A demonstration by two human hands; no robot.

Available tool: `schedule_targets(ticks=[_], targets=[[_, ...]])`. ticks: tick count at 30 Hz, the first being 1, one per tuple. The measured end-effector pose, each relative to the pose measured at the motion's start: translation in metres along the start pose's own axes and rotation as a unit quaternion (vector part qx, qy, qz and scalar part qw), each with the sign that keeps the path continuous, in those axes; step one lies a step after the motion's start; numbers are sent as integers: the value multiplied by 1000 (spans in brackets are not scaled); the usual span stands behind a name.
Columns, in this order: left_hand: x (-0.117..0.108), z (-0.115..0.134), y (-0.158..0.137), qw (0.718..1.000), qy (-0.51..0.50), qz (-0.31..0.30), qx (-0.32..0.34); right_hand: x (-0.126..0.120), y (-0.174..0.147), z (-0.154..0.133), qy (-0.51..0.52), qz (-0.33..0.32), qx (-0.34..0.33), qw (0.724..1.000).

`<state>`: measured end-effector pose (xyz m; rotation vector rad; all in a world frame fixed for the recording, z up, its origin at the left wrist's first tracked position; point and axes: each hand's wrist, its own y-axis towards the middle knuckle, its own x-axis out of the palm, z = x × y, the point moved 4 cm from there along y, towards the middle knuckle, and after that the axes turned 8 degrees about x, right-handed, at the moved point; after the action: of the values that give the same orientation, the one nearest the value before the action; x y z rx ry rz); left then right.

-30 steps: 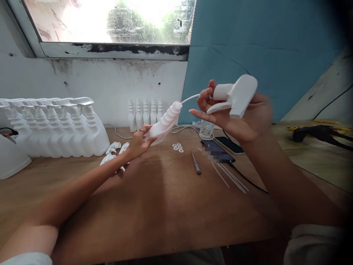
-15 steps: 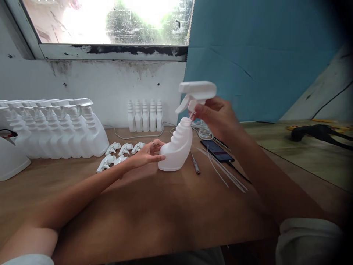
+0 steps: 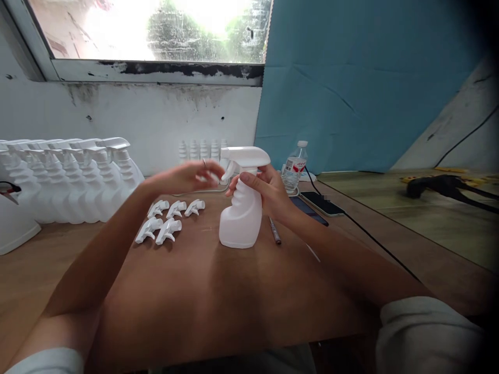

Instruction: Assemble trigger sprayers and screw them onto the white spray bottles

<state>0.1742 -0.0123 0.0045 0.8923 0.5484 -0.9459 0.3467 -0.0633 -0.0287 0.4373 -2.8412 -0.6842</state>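
Observation:
A white spray bottle (image 3: 240, 223) stands upright on the brown table in front of me. On its neck sits a white trigger spray head (image 3: 245, 155), its nozzle pointing left. My right hand (image 3: 268, 189) is wrapped round the neck just below the head. Beside the trigger, on the left, my left hand (image 3: 198, 175) is raised with fingers loosely bent and apart, holding nothing; its fingertips are slightly blurred. Whether they touch the trigger I cannot tell. Several loose spray heads (image 3: 168, 231) lie on the table below my left forearm.
A row of white bottles with spray heads (image 3: 78, 182) stands at the left. Several small bottles (image 3: 204, 150) line the wall. Right of my bottle are a screwdriver (image 3: 275, 231), a phone (image 3: 323, 203) and a water bottle (image 3: 295, 169); thin tubes are mostly hidden by my right arm.
The spray head has come down onto the bottle's neck, its tube no longer showing. My right hand has moved down to the neck; my left hand has let go of the bottle and risen.

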Motion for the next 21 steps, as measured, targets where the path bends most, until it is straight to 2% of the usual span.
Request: schedule_targets(ticks=[2, 3, 5, 7, 10, 13, 15, 18, 21], targets=[[-18, 28, 13, 991, 31, 124, 48, -1, 3, 4, 8, -5, 0, 1000], [-20, 42, 18, 984, 41, 162, 62, -1, 4, 6, 10, -5, 3, 1000], [-16, 63, 29, 975, 72, 197, 72, -3, 6, 9, 11, -4, 13, 1000], [-8, 72, 36, 967, 120, 211, 74, -4, 6, 10, 17, -7, 19, 1000], [-1, 69, 41, 956, 163, 233, 76, -5, 5, 11, 46, -27, 27, 998], [-2, 56, 43, 953, 156, 248, 78, -5, 6, 13, 67, -47, 36, 996], [-4, 51, 44, 953, 148, 252, 81, -6, 8, 15, 64, -31, 32, 997], [-6, 48, 45, 957, 131, 247, 83, -6, 11, 16, 62, -9, 28, 998], [-5, 49, 45, 959, 121, 243, 82, -2, 11, 15, 75, -23, 40, 996]])
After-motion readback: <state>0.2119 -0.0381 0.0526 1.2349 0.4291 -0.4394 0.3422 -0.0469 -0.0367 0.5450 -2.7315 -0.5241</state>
